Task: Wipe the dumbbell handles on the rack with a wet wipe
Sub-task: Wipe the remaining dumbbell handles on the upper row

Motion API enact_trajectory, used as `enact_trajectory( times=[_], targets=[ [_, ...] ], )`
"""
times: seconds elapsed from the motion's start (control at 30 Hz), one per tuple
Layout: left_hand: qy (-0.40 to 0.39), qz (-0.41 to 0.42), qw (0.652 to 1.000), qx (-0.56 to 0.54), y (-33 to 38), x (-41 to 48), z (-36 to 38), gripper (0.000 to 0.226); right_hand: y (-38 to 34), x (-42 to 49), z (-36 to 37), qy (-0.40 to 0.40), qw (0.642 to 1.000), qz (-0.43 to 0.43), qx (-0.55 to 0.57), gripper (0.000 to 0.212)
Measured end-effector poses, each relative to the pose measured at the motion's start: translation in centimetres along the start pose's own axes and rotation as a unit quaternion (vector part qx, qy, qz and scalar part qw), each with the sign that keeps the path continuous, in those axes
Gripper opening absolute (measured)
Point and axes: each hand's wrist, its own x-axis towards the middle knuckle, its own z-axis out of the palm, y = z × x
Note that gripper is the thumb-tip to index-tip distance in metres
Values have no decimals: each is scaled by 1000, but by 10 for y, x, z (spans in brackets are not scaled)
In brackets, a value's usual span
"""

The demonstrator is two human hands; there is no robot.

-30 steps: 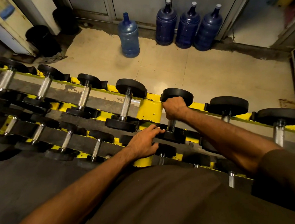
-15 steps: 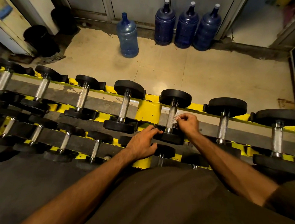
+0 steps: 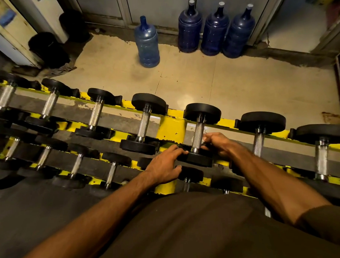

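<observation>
One handle (image 3: 198, 135), mid top row of the rack (image 3: 172, 128), is being wiped: our right hand (image 3: 217, 144) pinches a pale wipe (image 3: 204, 139) at its lower end, our left hand (image 3: 164, 166) rests flat on its near plate (image 3: 195, 158). Which other handles are done we cannot tell

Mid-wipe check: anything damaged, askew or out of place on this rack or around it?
The black steel-handled dumbbells sit evenly in their cradles. The yellow steel rack has chipped, worn paint along its rails, and one lighter blue water jug stands apart from the three dark white-capped jugs by the wall.
</observation>
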Motion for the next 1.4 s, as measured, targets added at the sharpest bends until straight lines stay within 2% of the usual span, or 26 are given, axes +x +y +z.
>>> enact_trajectory(
  times=[0.1,0.17,0.23,0.33,0.4,0.47,0.53,0.6,0.7,0.8,0.87,0.93,1.03,1.07,1.13,1.2,1.23,1.27,1.33,1.4],
  targets=[
    [-3,2,1000,3,2,0,0,55,-12,17,12,28,987,-42,152,28],
    [-4,2,1000,5,0,-2,0,57,-12,21,21,35,980,-40,194,27],
    [-3,1,1000,-1,0,-2,0,57,-6,12,21,37,987,-40,152,25],
    [1,5,1000,-4,0,-1,1,55,10,1,5,23,1000,-11,7,28],
    [4,5,1000,-5,0,0,1,54,14,-4,-3,17,1000,12,-13,31],
    [4,3,1000,-7,-2,1,0,52,10,-1,-3,58,996,-21,58,32],
    [0,4,1000,-8,-3,3,-1,51,1,3,4,118,977,-60,166,32],
    [1,5,1000,-6,-3,3,-1,50,-3,5,12,164,964,-70,198,28],
    [8,4,1000,-8,-5,4,-1,48,8,-1,10,162,984,-17,67,18],
    [10,5,1000,-10,-5,5,0,46,13,-13,2,98,991,34,-90,14],
    [11,5,1000,-12,-5,6,0,45,4,-21,3,98,989,10,-112,13],
    [11,4,1000,-14,-5,6,1,45,-4,-24,12,138,977,-82,-137,6],
    [8,1,1000,-13,-4,4,2,46,-4,-19,24,232,904,-268,-240,7],
    [8,0,1000,-11,-3,4,2,47,-3,-17,25,230,877,-318,-278,10],
    [7,-3,1000,-7,-1,2,3,50,-1,-14,25,149,811,-382,-417,14],
    [7,-2,1000,-1,0,-1,4,53,-8,-16,32,60,686,-373,-622,16],
    [6,0,1000,3,0,-2,4,55,-14,-16,37,54,625,-362,-689,18],
    [4,0,1000,7,0,-3,5,56,-22,-17,44,75,582,-356,-727,19],
    [0,-1,1000,17,-1,-5,5,59,-40,-17,57,142,535,-329,-765,17],
    [-8,3,1000,29,-1,-8,5,64,-51,-18,70,171,494,-282,-804,16]
  ],
)
